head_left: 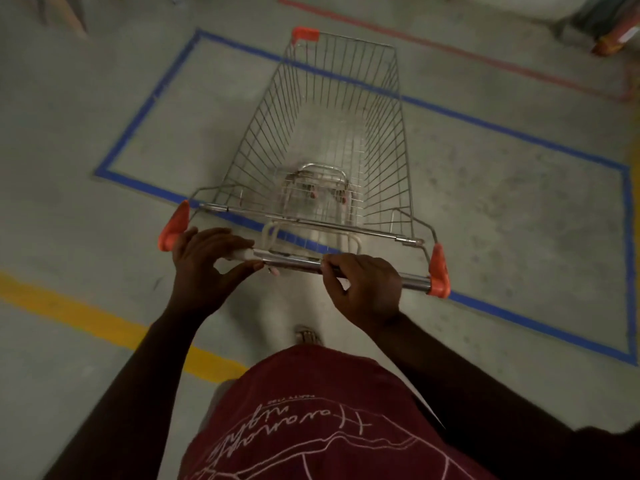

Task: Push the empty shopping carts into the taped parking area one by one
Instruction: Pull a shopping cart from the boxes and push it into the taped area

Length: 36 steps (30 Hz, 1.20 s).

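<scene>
Closest to the camera is the person's dark red shirt with thin white line drawings and white writing on it. The writing is upside down and curly, so it cannot be read. One shoe tip peeks out just past the shirt.

Next come the hands on the shiny metal push bar of the silver wire shopping cart. The left hand sits near the left orange end cap. Its fingers lie over the top of the bar and the thumb reaches under, so the hold looks loose, not a tight squeeze. The right hand has its fingers curled around the bar near the right orange end cap.

The cart is empty. Its basket is already over the blue tape rectangle on the grey concrete floor, but the push bar and the person stand outside the near blue line. So the cart is only partly parked, I think.

What could go wrong? The front orange corner looks close to the far blue line, so a hard push could roll the cart out past it. The cart also points a bit slanted, so it could end up crooked. The loose left hand could slip, and then the cart might swing.

A yellow floor line runs on the left, and red tape lies farther away. No brand name shows on the cart.
</scene>
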Each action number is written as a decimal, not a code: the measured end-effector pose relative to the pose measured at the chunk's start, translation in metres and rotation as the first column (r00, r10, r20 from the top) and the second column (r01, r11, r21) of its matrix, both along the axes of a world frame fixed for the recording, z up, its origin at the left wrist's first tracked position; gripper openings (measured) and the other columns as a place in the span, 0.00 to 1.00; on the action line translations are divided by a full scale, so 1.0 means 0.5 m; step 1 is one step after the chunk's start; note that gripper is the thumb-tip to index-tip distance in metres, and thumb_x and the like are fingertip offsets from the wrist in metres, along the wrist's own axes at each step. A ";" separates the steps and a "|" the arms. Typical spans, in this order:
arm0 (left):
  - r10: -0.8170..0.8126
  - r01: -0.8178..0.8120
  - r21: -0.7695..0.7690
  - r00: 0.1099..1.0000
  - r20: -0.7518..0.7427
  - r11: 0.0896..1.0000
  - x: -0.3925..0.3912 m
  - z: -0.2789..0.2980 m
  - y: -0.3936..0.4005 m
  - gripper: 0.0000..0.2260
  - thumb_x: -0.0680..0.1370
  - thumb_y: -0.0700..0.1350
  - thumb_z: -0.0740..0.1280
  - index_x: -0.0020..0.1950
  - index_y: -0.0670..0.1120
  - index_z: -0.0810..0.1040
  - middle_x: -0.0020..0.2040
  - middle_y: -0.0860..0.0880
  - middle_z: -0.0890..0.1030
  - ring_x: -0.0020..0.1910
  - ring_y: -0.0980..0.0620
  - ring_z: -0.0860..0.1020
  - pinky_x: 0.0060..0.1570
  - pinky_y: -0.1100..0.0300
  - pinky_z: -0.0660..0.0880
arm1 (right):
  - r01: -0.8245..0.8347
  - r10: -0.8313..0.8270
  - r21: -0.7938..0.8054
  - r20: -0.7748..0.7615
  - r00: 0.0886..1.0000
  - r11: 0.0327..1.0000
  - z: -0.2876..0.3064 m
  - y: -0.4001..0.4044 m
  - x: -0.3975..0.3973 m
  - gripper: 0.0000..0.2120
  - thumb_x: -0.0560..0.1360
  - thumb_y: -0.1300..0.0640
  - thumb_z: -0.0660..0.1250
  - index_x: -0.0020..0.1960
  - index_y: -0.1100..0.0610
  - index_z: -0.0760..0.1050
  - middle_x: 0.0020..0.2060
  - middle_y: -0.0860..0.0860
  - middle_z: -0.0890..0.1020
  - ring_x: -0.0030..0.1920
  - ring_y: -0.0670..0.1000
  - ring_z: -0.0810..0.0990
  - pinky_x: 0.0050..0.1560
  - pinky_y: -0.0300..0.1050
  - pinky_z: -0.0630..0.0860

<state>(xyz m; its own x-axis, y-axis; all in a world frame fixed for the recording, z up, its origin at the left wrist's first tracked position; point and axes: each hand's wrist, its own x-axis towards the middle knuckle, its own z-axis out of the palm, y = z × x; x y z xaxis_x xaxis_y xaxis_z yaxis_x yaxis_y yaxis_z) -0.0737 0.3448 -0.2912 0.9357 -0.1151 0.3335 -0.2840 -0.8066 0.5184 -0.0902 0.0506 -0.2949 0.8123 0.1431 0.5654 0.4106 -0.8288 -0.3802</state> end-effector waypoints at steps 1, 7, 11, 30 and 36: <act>-0.003 0.003 0.006 1.000 0.003 1.000 0.025 -0.002 0.034 0.19 0.73 0.63 0.74 0.56 0.51 0.86 0.52 0.52 0.86 0.62 0.49 0.81 0.71 0.43 0.62 | -0.013 0.013 0.007 -0.012 1.000 1.000 -0.002 0.030 0.024 0.08 0.79 0.49 0.74 0.51 0.53 0.87 0.41 0.44 0.88 0.38 0.47 0.86 0.38 0.46 0.79; -0.057 0.057 -0.001 0.995 0.081 0.998 0.183 -0.012 0.256 0.18 0.73 0.61 0.75 0.55 0.50 0.86 0.52 0.53 0.86 0.62 0.48 0.81 0.70 0.45 0.62 | 0.039 -0.039 -0.027 0.025 0.999 0.999 -0.009 0.251 0.164 0.13 0.77 0.43 0.76 0.52 0.51 0.88 0.43 0.44 0.89 0.40 0.46 0.87 0.41 0.43 0.80; -0.132 0.139 -0.049 0.983 0.123 0.989 0.292 -0.024 0.427 0.16 0.75 0.59 0.76 0.56 0.49 0.87 0.54 0.55 0.86 0.61 0.48 0.81 0.66 0.35 0.69 | 0.078 -0.076 -0.062 0.046 0.996 0.995 -0.010 0.420 0.240 0.14 0.76 0.42 0.77 0.53 0.52 0.88 0.44 0.45 0.89 0.41 0.46 0.87 0.44 0.42 0.79; -0.247 0.251 -0.089 0.968 0.054 0.964 0.822 -0.030 0.900 0.15 0.76 0.61 0.73 0.54 0.52 0.87 0.52 0.53 0.86 0.58 0.48 0.81 0.67 0.39 0.70 | 0.211 -0.207 -0.007 -0.245 0.947 0.977 0.026 0.905 0.671 0.16 0.78 0.37 0.73 0.59 0.46 0.87 0.46 0.42 0.89 0.43 0.43 0.87 0.41 0.44 0.82; -0.255 0.258 -0.072 0.966 0.038 0.964 1.024 -0.012 0.995 0.15 0.75 0.58 0.75 0.53 0.49 0.88 0.51 0.52 0.87 0.55 0.50 0.82 0.66 0.39 0.71 | 0.227 -0.223 -0.006 -0.221 0.950 0.974 0.016 1.009 0.858 0.16 0.79 0.38 0.72 0.59 0.46 0.87 0.45 0.42 0.89 0.42 0.44 0.86 0.41 0.37 0.74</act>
<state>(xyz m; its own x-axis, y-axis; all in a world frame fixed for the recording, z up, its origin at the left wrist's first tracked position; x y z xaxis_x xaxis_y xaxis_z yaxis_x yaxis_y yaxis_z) 0.4382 0.8421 -0.2970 0.8681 -0.3235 0.3765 -0.4917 -0.6638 0.5636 0.3388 0.5554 -0.2866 0.9261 -0.0666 0.3714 0.1195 -0.8819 -0.4561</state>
